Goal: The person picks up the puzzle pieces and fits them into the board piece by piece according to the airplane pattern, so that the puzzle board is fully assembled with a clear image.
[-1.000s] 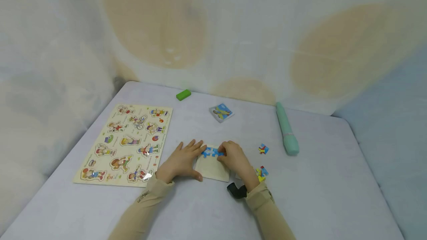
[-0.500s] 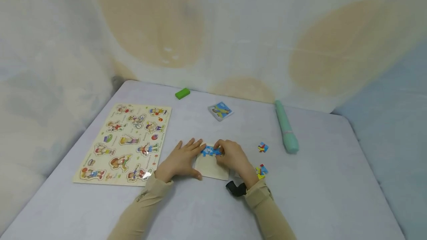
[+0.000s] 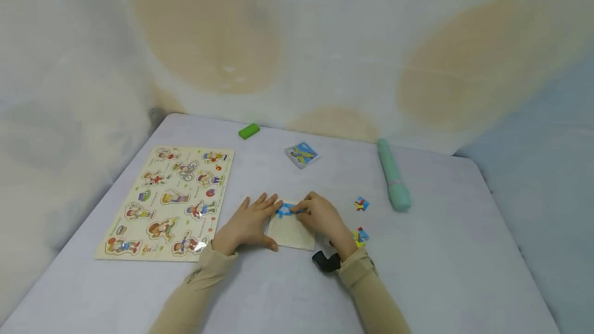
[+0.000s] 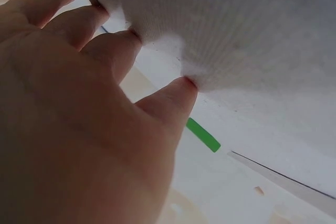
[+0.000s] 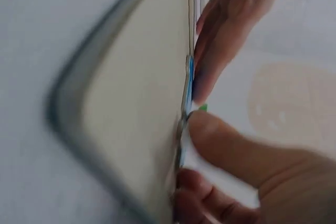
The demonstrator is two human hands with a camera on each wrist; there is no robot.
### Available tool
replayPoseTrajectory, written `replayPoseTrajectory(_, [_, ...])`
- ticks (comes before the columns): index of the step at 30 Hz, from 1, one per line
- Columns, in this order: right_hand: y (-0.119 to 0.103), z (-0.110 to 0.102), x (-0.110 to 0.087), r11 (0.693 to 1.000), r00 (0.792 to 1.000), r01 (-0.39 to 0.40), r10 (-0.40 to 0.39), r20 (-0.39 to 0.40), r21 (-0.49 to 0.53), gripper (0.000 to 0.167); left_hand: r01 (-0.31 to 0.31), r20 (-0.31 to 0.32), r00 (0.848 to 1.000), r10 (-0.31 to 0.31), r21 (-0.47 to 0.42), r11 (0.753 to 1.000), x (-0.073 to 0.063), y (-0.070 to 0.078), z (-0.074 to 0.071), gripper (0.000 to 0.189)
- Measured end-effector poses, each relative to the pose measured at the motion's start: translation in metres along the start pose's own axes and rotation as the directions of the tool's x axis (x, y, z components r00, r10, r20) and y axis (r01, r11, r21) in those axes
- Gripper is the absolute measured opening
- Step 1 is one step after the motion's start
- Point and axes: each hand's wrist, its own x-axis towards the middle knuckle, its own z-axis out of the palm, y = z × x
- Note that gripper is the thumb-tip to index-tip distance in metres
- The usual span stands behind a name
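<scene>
A small pale wooden puzzle board [image 3: 291, 234] lies on the table between my hands, with joined blue jigsaw pieces [image 3: 283, 212] along its far edge. My left hand [image 3: 247, 224] is spread flat, its forefinger at the board's far left corner and its thumb by the near left side. In the left wrist view its fingertips [image 4: 190, 83] press down on the white cloth. My right hand [image 3: 325, 218] pinches a blue jigsaw piece [image 3: 299, 211] between thumb and fingers at the far edge. In the right wrist view the thumb [image 5: 218, 137] partly hides that piece.
Loose jigsaw pieces [image 3: 361, 203] and a yellow-blue cluster [image 3: 359, 236] lie right of the right hand. A black curved object [image 3: 326, 262] sits by its wrist. Around stand a large picture board [image 3: 174, 202], a picture card [image 3: 302, 155], a green block [image 3: 249, 131] and a mint-coloured folded umbrella-like roll [image 3: 394, 177].
The right hand has shifted slightly at the board's far edge, and its fingers now cover more of the blue pieces. The left hand keeps its place. The whole view has drifted slightly.
</scene>
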Motion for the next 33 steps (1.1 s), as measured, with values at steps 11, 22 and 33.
replayPoseTrajectory(11, [0.058, -0.044, -0.021, 0.968, 0.960, -0.204, 0.227, -0.163, 0.147, 0.036, -0.011, -0.003, 1.000, 0.011, -0.020, 1.000, -0.001, -0.002, 0.000, 0.110])
replayPoseTrajectory(22, [0.090, -0.066, -0.039, 0.928, 0.906, -0.366, 0.373, -0.202, 0.071, 0.054, -0.024, -0.008, 1.000, 0.024, -0.021, 1.000, 0.000, -0.001, -0.003, 0.109])
replayPoseTrajectory(33, [0.079, -0.060, -0.032, 0.944, 0.904, -0.267, 0.314, -0.291, 0.192, 0.027, -0.023, -0.007, 1.000, 0.023, -0.021, 1.000, -0.001, 0.000, -0.003, 0.110])
